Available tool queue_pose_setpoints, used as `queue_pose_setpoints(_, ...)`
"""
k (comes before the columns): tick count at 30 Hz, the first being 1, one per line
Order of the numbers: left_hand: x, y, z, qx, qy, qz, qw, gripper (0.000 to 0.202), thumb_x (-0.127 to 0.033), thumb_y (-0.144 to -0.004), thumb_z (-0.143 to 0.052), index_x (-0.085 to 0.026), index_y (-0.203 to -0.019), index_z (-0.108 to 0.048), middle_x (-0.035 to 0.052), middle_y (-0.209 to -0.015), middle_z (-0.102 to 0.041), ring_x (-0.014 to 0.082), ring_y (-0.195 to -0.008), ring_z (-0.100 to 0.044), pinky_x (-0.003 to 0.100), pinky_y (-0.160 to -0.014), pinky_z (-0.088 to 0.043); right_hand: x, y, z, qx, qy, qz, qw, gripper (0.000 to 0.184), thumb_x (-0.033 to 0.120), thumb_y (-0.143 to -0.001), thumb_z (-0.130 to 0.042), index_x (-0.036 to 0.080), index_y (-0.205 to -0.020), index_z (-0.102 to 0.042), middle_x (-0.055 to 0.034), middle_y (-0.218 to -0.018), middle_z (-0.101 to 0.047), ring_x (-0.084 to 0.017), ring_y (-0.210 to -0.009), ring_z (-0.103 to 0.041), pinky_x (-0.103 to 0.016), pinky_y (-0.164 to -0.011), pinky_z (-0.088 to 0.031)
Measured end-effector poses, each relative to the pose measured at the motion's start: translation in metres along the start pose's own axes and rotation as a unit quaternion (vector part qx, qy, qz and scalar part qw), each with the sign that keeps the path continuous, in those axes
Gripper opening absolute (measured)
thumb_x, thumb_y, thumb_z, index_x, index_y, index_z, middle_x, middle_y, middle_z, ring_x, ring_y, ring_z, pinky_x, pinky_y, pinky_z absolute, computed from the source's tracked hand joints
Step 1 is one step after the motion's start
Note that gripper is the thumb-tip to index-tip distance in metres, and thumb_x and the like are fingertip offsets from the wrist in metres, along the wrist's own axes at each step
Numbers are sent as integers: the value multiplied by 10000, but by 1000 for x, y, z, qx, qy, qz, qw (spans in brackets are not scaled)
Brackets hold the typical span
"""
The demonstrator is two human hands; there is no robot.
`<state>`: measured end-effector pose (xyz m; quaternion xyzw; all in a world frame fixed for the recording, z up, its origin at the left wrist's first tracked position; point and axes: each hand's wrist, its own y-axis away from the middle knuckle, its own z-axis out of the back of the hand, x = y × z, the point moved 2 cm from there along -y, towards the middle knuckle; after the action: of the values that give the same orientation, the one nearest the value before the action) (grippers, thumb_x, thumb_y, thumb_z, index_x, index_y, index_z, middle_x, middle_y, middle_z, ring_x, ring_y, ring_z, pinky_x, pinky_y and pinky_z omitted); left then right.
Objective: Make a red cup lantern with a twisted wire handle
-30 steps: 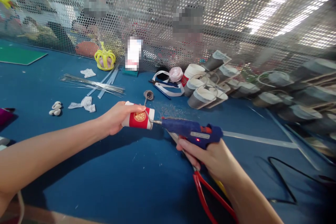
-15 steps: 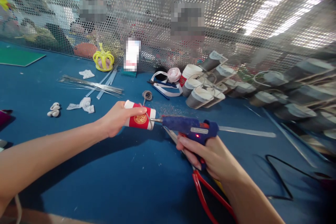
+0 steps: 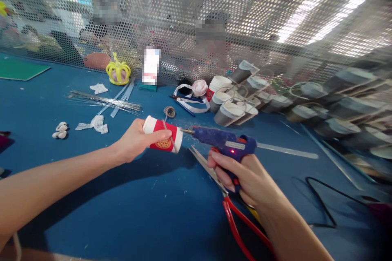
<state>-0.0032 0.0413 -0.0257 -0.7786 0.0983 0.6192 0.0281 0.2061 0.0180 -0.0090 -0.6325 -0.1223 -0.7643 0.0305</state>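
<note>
My left hand (image 3: 136,140) is wrapped round a red and white paper cup (image 3: 162,144) with a gold emblem, held on its side. Grey cord (image 3: 173,142) crosses the cup near its right end, and the thumb lies by it. The cord runs back to a small coil (image 3: 169,111) on the table. In my right hand (image 3: 241,175) is a blue glue gun (image 3: 219,138) with a red light on and a clear glue stick (image 3: 288,151) out of its back. Its metal nozzle points left at the cup's right end. Scissors (image 3: 228,202) with red handles lie below it.
Several grey-wrapped cups (image 3: 228,113) stand at the back right. Thin wires (image 3: 105,101), white lace (image 3: 97,124), a yellow crown-shaped piece (image 3: 118,71) and a phone (image 3: 151,65) lie left of centre. A perforated metal screen (image 3: 177,20) closes off the back. A black cable (image 3: 321,200) bends at the right.
The glue gun's nozzle has shifted up along the cup's right end. My left hand has turned the cup slightly, so its emblem now shows lower.
</note>
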Motion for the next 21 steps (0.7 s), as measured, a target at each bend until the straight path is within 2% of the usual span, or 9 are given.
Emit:
queue_pose_setpoints(5,0,-1,0,-5,1,6,1000,188,-288,-586,-720,-123,-637,-647,8,-603,-665,99,-546,-580,199,-544,-450,-1,1,1,-1,27,10,1000,281,382,-730,-561,146,-579,-553,64,-304,-390,-46,-277,-305,-192,-322,-214)
queue_pose_setpoints(13,-4,-2,-3,-32,56,66,996,130,-220,-593,-699,-118,-660,-654,30,-632,-680,132,-576,-615,248,-612,-478,2,2,1,42,73,25,996,252,388,-744,-555,172,-615,-540,70,-319,-410,-61,-286,-338,-211,-339,-285)
queue_pose_setpoints(21,-4,-5,-3,-53,88,98,990,132,-208,-602,-688,-104,-652,-623,27,-596,-661,119,-538,-602,225,-566,-460,4,5,2,35,128,16,991,236,406,-739,-545,178,-678,-552,73,-322,-421,-73,-304,-363,-211,-354,-338)
